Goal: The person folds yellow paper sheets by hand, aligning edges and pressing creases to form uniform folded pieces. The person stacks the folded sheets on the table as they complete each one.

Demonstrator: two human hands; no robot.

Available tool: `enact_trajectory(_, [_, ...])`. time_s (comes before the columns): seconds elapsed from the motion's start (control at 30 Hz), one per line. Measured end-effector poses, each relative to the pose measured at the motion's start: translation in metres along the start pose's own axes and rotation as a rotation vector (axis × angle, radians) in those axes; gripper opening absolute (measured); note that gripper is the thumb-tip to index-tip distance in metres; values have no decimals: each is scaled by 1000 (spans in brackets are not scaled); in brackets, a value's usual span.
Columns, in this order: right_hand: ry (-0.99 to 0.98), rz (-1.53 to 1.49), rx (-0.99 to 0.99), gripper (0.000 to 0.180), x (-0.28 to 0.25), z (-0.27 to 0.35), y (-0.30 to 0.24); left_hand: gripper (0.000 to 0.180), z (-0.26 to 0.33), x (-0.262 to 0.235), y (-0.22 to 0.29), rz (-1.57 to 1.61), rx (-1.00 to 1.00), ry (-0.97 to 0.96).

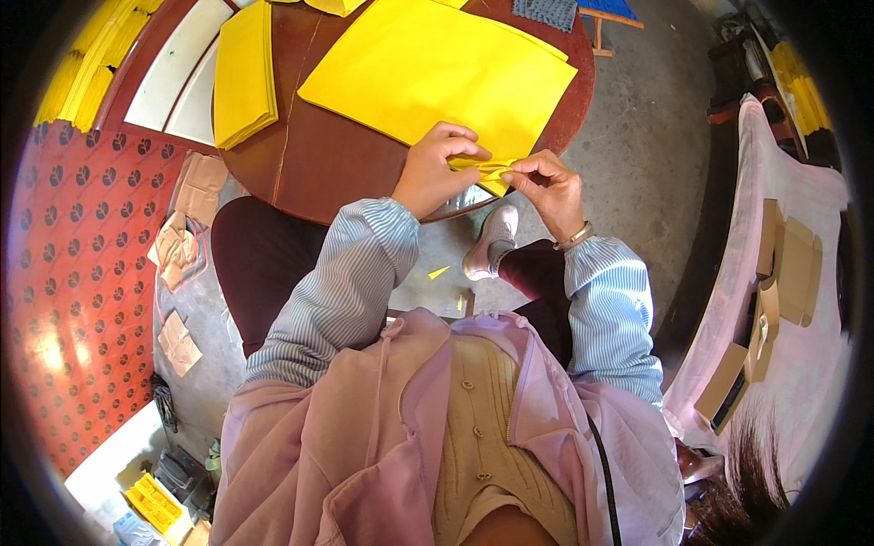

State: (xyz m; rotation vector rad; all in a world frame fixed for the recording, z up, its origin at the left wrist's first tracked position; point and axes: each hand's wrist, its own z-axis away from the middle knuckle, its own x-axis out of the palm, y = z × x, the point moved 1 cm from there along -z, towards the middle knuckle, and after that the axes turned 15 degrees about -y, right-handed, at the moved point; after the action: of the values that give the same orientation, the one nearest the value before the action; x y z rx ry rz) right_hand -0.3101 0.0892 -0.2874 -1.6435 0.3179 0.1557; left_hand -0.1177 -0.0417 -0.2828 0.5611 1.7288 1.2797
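A large yellow sheet (pixel 437 68) lies spread on a round dark-brown table (pixel 328 168). My left hand (pixel 435 168) and my right hand (pixel 549 187) meet at the sheet's near corner, at the table's front edge. Both pinch a small folded yellow strip (pixel 482 169) of the sheet between thumb and fingers. A bracelet sits on my right wrist. My striped blue sleeves and pink garment fill the lower middle of the view.
A stack of folded yellow sheets (pixel 244 77) rests on the table's left side. Brown cardboard pieces (pixel 187 214) lie on the concrete floor at left, beside a red patterned surface (pixel 77 300). Cardboard boxes (pixel 774 300) sit on a pink-covered surface at right. Small yellow scraps (pixel 439 272) lie by my shoe (pixel 492 241).
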Motion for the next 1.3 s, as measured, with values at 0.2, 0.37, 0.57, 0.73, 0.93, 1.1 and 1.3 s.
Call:
enact_trajectory(0.2, [32, -6, -12, 12, 5, -1, -1, 18, -1, 10, 2, -61, -29, 102])
enact_trajectory(0.37, [7, 105, -40, 16, 2, 2, -8, 16, -6, 13, -6, 29, -46, 151])
enact_trajectory(0.57, [-5, 150, -83, 23, -1, 3, -6, 17, -8, 11, -6, 114, -69, 144])
enact_trajectory(0.73, [-14, 130, -62, 24, -2, 5, -8, 17, -6, 11, -2, 90, -99, 144])
enact_trajectory(0.93, [-36, 257, -142, 13, -3, 3, -14, 19, -5, 9, -2, 82, -103, 105])
enact_trajectory(1.1, [-22, 149, -30, 11, -3, 1, -7, 18, -5, 6, -4, 67, -66, 94])
enact_trajectory(1.3, [-10, 59, -10, 11, -1, 0, -3, 21, 0, 0, -3, 20, 15, 11])
